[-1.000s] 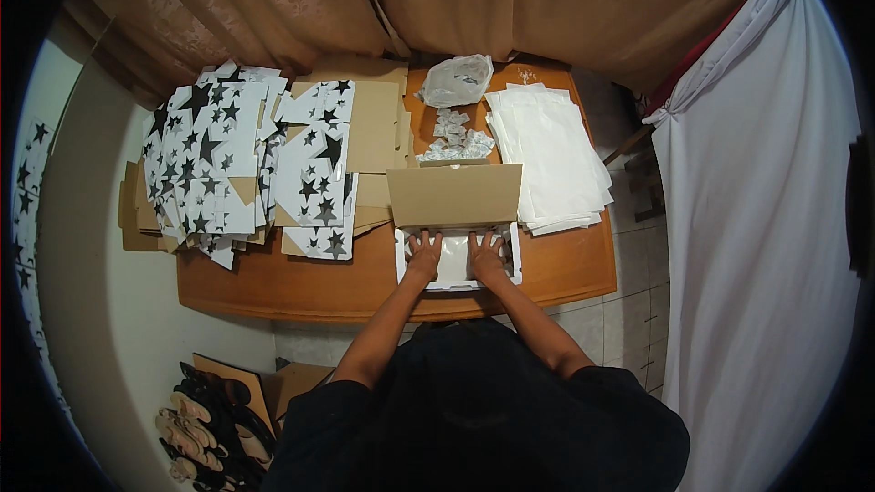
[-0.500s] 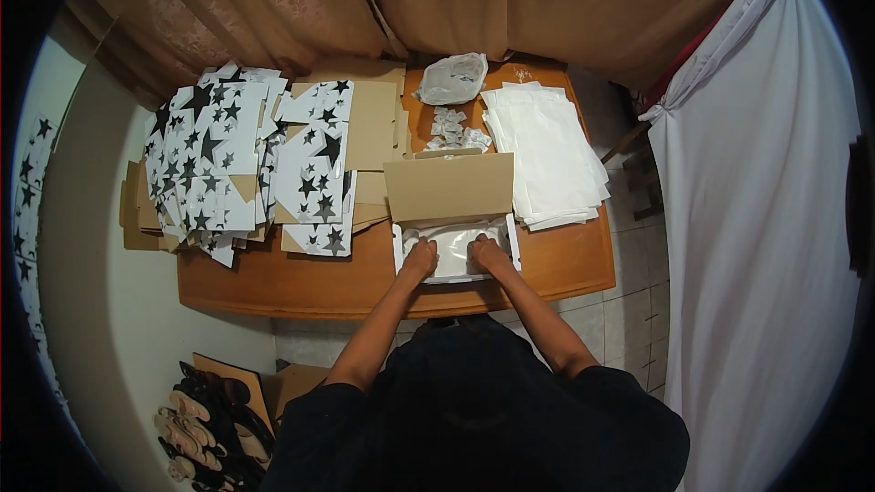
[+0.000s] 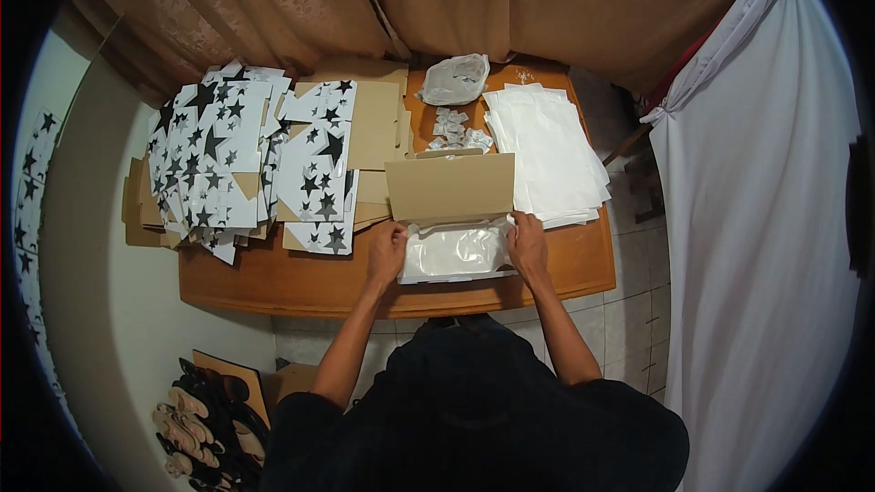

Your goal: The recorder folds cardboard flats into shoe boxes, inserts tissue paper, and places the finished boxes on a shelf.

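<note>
A cardboard box (image 3: 450, 184) stands with its lid up near the front edge of the table; the inside of the lid is plain brown. Glossy white wrapping (image 3: 456, 252), paper or plastic, lies in the box and reaches its rim. My left hand (image 3: 387, 253) grips the box's left side close to the lid's hinge, fingers bent over the edge. At the opposite side, my right hand (image 3: 528, 248) has its fingers closed on the right edge by the lid's corner. Exactly which flap or sheet edge each hand pinches is too small to tell.
Flat white cardboard with black stars (image 3: 214, 150) is piled at the left, with plain brown cardboard (image 3: 378, 118) beside it. Behind the box lie several small sachets (image 3: 450, 130) and a clear plastic bag (image 3: 454, 79). White sheets (image 3: 542, 150) are stacked at the right of the wooden table (image 3: 273, 284).
Both hands have come out of the box's inside and moved apart to its left and right edges. More of the white wrapping now shows. The box stays in place.
</note>
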`<action>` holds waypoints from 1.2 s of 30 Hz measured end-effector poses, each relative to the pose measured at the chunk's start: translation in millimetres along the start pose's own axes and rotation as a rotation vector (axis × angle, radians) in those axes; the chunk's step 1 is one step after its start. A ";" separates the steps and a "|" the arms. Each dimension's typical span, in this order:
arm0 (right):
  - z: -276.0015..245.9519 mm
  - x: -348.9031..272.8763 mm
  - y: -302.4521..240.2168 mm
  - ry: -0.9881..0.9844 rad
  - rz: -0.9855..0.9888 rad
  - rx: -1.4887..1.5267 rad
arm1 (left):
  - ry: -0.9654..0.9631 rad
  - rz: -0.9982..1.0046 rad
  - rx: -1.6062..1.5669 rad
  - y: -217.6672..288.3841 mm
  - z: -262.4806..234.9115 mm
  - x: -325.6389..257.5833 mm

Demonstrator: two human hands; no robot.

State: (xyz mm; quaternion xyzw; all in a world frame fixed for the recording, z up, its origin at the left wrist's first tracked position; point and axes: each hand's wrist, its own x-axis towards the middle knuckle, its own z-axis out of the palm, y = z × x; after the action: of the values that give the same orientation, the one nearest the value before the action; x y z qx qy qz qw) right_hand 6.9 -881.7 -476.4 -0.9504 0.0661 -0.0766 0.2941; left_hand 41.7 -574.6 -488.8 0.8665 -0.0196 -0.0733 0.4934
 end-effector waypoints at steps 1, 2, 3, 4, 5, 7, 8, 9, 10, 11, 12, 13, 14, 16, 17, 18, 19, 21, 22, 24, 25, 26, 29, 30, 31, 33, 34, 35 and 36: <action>-0.3 -2.6 2.9 -0.002 -0.005 0.001 | 0.143 0.044 0.163 -20.2 1.4 -4.8; 4.0 -4.6 8.2 -0.035 0.106 -0.009 | 0.285 0.090 0.326 -38.1 3.5 -7.6; 11.1 -4.5 17.2 -0.067 0.216 -0.019 | 0.290 0.091 0.326 -52.0 4.3 -9.9; 23.5 -5.0 33.7 -0.079 0.234 0.097 | 0.205 0.001 0.310 -63.6 5.6 -14.6; 34.7 -5.2 45.0 -0.081 0.232 0.097 | 0.121 -0.091 0.293 -69.4 6.5 -18.1; 43.5 -3.3 50.0 -0.116 0.273 0.287 | 0.069 -0.140 0.200 -63.2 7.0 -19.0; 46.6 -3.7 52.9 -0.117 0.272 0.287 | 0.018 -0.189 0.107 -59.8 7.4 -19.7; 46.1 -3.8 48.7 -0.083 0.255 0.287 | 0.021 -0.192 0.106 -53.7 6.5 -21.1; 44.1 -3.0 42.3 -0.048 0.239 0.287 | 0.071 -0.194 0.113 -47.4 5.3 -21.5; 46.3 -1.3 39.5 -0.049 0.237 0.286 | 0.120 -0.197 0.119 -41.2 3.4 -21.0; 50.0 0.9 39.6 -0.019 0.204 0.295 | 0.121 -0.196 0.118 -39.1 1.6 -19.5; 52.5 2.3 40.5 0.013 0.171 0.303 | 0.119 -0.192 0.105 -36.9 -0.8 -17.6; 53.8 2.2 41.9 0.016 0.171 0.302 | 0.116 -0.188 0.093 -34.6 -3.0 -15.9; 57.9 4.3 34.9 0.008 0.132 0.241 | 0.143 -0.157 0.089 -52.2 -3.9 -18.8; 58.0 6.0 32.9 0.005 0.124 0.243 | 0.155 -0.120 0.085 -62.8 -2.3 -19.8; 58.1 6.9 34.3 -0.021 0.139 0.267 | 0.155 -0.121 0.086 -67.2 -1.1 -19.5; 58.0 8.3 35.3 -0.047 0.153 0.292 | 0.159 -0.121 0.089 -71.5 -0.5 -19.4; 59.9 13.0 44.3 -0.099 0.174 0.309 | 0.161 -0.121 0.089 -70.5 -2.6 -17.1; 58.0 15.2 46.1 -0.145 0.199 0.327 | 0.063 -0.210 0.093 -57.7 -9.0 -12.3; 51.0 19.1 37.5 -0.150 0.180 0.304 | -0.018 -0.305 0.097 -49.2 -18.0 -7.8; 45.1 24.2 28.4 -0.152 0.163 0.280 | 0.136 -0.151 0.202 -52.4 -22.0 -4.1; 40.4 31.4 18.7 -0.154 0.153 0.282 | 0.288 0.003 0.308 -55.6 -25.3 -0.6; 23.5 58.7 -2.7 -0.043 -0.001 0.134 | 0.358 0.255 0.262 -3.6 -43.1 32.4; 18.4 71.6 -13.1 -0.008 -0.086 0.139 | 0.330 0.301 0.282 10.6 -49.1 45.8; 15.3 83.8 -22.9 0.026 -0.171 0.143 | 0.303 0.345 0.301 21.8 -53.3 60.8; 15.3 109.5 -45.5 0.042 -0.245 0.050 | 0.271 0.523 0.327 36.1 -59.8 92.3; 17.7 118.9 -53.6 0.063 -0.312 -0.047 | 0.272 0.518 0.326 39.2 -58.4 105.5; 22.7 125.3 -62.0 0.054 -0.319 -0.045 | 0.236 0.491 0.463 37.9 -56.3 116.0; 26.4 132.9 -63.5 0.025 -0.330 -0.146 | 0.191 0.476 0.597 40.8 -50.9 126.4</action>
State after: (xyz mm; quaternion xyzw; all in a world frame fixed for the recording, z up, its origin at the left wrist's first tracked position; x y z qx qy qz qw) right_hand 147.0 -838.0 -447.6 -0.9662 -0.0816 -0.1307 0.2068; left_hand 175.6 -565.5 -441.8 0.9460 -0.1946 0.1329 0.2226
